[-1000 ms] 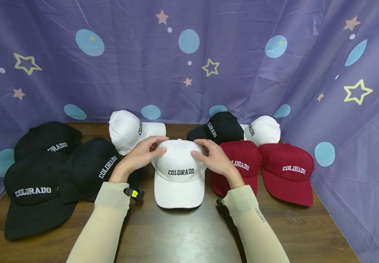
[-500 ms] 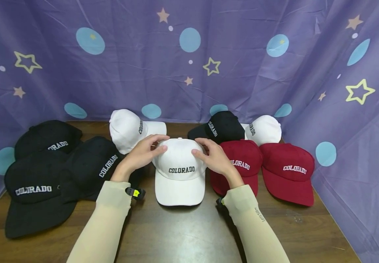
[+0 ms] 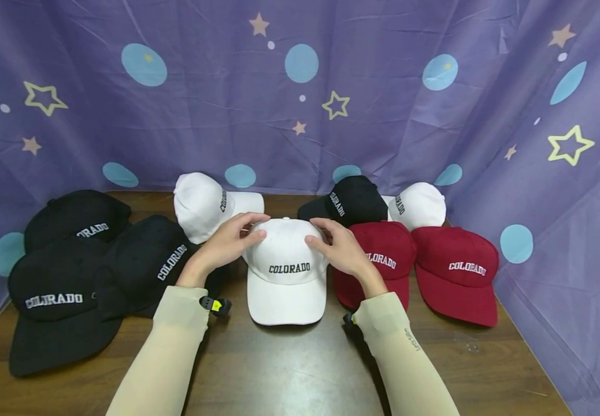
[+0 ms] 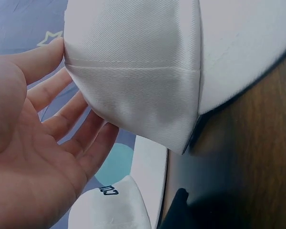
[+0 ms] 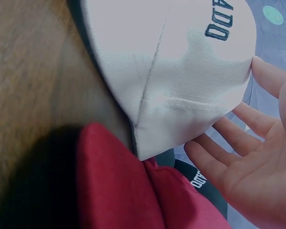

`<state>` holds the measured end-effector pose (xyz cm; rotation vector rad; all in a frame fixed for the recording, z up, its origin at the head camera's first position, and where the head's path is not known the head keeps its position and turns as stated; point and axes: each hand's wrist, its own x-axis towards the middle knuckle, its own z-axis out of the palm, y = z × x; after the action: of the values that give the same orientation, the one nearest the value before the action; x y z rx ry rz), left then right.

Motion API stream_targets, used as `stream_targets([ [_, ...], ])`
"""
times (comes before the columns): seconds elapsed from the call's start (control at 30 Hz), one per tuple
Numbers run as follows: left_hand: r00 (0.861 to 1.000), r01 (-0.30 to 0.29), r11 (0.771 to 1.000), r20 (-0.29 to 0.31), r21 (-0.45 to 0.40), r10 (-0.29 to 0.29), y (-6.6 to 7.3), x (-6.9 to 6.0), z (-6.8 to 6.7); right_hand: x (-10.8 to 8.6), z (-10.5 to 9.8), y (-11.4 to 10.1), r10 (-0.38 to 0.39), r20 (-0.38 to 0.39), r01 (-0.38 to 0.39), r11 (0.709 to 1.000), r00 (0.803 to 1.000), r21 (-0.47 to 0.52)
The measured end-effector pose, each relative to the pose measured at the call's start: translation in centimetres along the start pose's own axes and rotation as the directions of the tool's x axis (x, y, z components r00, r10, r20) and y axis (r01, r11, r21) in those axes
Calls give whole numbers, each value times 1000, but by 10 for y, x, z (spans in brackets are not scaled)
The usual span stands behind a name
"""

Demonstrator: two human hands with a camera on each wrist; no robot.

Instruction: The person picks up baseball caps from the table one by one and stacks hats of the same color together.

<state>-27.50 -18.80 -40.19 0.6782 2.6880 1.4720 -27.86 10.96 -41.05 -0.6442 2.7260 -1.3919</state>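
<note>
A white baseball cap [image 3: 285,254] lettered COLORADO faces me at the middle of the table, brim towards me. My left hand [image 3: 225,242] holds the left side of its crown, thumb at the front and fingers curved round behind. On the other side my right hand [image 3: 343,245] grips the crown the same way. In the left wrist view the left thumb and fingertips touch the white cloth [image 4: 133,71]. The right wrist view has the right fingers [image 5: 238,138] under the crown's edge, beside a red cap [image 5: 119,181].
Several black caps [image 3: 55,283] cluster at the left. A white cap [image 3: 198,205] stands behind my left hand. At the right are two red caps [image 3: 456,266], a black cap [image 3: 354,199] and another white cap [image 3: 418,205]. A purple curtain [image 3: 201,133] hangs behind the wooden table [image 3: 289,375].
The white cap and both hands keep nearly the same place, with only a very slight shift to the right in the head view. The grip looks unchanged.
</note>
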Motion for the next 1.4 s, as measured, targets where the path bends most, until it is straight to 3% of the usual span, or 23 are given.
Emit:
stream_targets([
  [0.17,1000,-16,1000,-5,21,16,1,0,-3,-1,-6,-7,-36,-9,36,999,999,6],
  [0.33,998,-32,995,-46,91,36,8,-2,-9,-8,-24,-18,-63,-36,65,996,997,61],
  [0.5,994,-62,991,-84,122,73,26,-7,-11,-23,-66,-23,-78,-105,89,990,991,111],
  [0.63,987,-111,982,-102,156,127,46,-8,-11,-38,-114,-20,-60,-156,62,998,986,9],
  [0.83,982,-119,972,-120,203,146,67,-13,-17,-40,-178,3,60,-283,-110,980,957,-163],
  [1.0,977,-155,962,-112,227,183,78,-18,-15,-34,-210,36,214,-335,-282,944,918,-169],
  [1.13,971,-191,955,-97,227,218,83,-18,-10,-33,-224,59,322,-317,-388,905,892,-175],
  [1.27,965,-231,950,-78,210,252,86,-16,-5,-34,-230,77,430,-248,-477,860,868,-180],
  [1.4,958,-264,944,-61,197,280,88,-14,0,-35,-234,93,501,-163,-521,846,850,-114],
])
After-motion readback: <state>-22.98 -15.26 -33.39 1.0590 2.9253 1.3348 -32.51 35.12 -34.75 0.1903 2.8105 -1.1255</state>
